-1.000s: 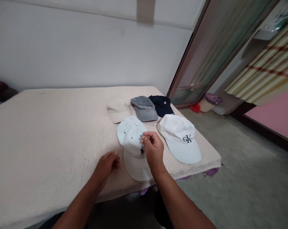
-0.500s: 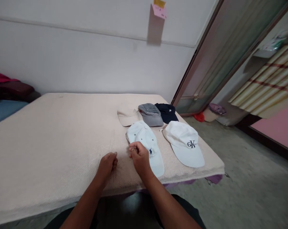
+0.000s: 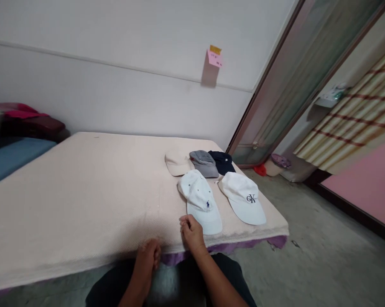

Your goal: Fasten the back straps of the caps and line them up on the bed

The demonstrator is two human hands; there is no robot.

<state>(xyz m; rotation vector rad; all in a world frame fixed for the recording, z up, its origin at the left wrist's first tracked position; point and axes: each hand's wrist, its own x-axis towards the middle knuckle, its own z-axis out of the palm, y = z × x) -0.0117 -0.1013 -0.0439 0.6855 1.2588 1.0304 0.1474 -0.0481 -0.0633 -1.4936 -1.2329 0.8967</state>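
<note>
My left hand (image 3: 150, 252) is curled closed at the front edge of the bed cover, nothing visible in it. Loosely fisted, my right hand (image 3: 192, 232) is just in front of and left of the brim of a white cap with a small blue logo (image 3: 197, 198). To its right lies a white cap with black letters (image 3: 242, 196). Behind them a beige cap (image 3: 177, 163), a grey cap (image 3: 203, 163) and a navy cap (image 3: 222, 162) form a row, the grey one in the middle.
A cream cover (image 3: 99, 192) spreads over the bed. Dark red and pink items (image 3: 31, 121) and a blue surface (image 3: 20, 155) are at the left. A white wall (image 3: 116, 98) stands behind. At the right, a bin (image 3: 274, 165) sits on the floor by a curtain (image 3: 355, 119).
Both hands have drawn back toward my body, the right one off the logo cap. The view has shifted, and the caps lie as before.
</note>
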